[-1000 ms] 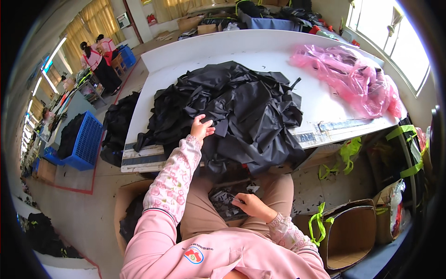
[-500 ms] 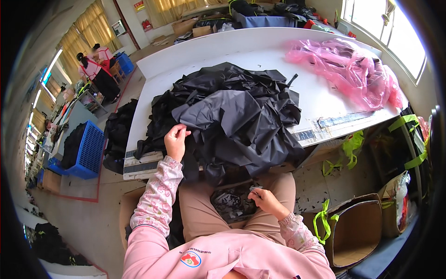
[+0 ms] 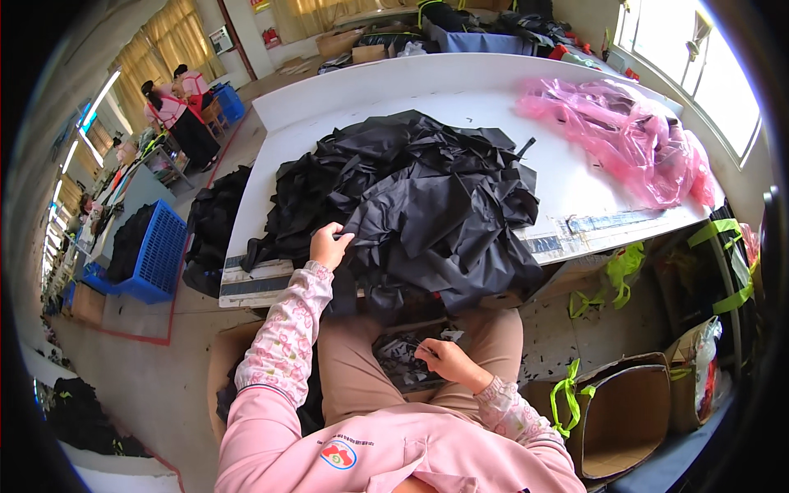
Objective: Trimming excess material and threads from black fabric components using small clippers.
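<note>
A large crumpled heap of black fabric lies on the white table, its front edge hanging toward my lap. My left hand pinches a fold at the heap's left front, thumb and fingers closed on the cloth. Lower down, over my lap, my right hand is closed around a small object with a thin, shiny tip poking out at the left; the fingers hide its kind. Beneath that hand, between my knees, scraps of dark and light material are gathered.
A pink plastic bag lies at the table's right. Cardboard boxes with a neon-green strap stand at lower right. On the left are a blue crate and dark fabric piles. Two people are at the far left.
My right hand has moved left over my lap. My left hand has shifted slightly right and up with the fabric edge, and the top fold of the heap now lies lower and flatter.
</note>
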`<state>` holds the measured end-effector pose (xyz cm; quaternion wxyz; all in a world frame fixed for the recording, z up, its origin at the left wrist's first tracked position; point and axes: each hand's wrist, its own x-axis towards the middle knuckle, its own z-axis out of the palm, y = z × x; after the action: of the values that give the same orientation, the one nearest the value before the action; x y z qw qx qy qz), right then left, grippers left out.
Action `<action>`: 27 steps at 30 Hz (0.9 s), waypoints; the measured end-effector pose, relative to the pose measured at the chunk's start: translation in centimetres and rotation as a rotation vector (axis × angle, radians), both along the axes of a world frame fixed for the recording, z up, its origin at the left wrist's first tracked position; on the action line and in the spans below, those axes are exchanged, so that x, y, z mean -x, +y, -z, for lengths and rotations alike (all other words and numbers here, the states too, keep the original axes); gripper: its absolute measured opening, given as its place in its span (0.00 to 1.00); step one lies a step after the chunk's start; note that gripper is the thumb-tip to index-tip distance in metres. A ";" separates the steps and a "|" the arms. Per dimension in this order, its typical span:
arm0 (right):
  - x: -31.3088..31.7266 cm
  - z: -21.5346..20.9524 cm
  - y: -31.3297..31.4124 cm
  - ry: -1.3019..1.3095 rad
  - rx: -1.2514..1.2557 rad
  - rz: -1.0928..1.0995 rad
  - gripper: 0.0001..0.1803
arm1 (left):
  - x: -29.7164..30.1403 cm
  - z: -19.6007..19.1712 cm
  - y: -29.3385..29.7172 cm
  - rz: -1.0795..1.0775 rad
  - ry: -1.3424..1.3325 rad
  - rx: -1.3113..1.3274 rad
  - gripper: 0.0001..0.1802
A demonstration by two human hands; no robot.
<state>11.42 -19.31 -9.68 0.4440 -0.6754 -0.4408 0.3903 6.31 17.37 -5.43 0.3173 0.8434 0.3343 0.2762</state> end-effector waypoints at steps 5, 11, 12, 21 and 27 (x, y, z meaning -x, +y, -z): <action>-1.6 -0.3 -2.2 -0.008 -0.003 0.100 0.12 | -0.6 -8.3 -4.8 0.166 -0.406 -0.562 0.07; -3.9 -8.1 -2.3 -0.121 -0.477 0.467 0.04 | 2.5 -19.4 -12.7 0.392 -0.670 -0.576 0.12; -4.3 -9.1 -2.1 -0.209 -0.541 0.519 0.04 | 3.2 -20.6 -13.8 0.411 -0.669 -0.628 0.12; -3.5 -19.9 0.0 -0.173 -0.866 0.155 0.32 | 5.7 -22.6 -19.3 1.115 -0.467 -0.161 0.14; -3.3 -20.9 -1.0 -0.297 -1.002 -0.310 0.09 | 7.9 -23.3 -21.6 1.393 -0.606 0.298 0.07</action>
<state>14.74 -20.32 11.23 0.5818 -0.3561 -0.7252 0.0937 -1.55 -4.20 17.87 0.6057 0.6951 -0.3409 0.1838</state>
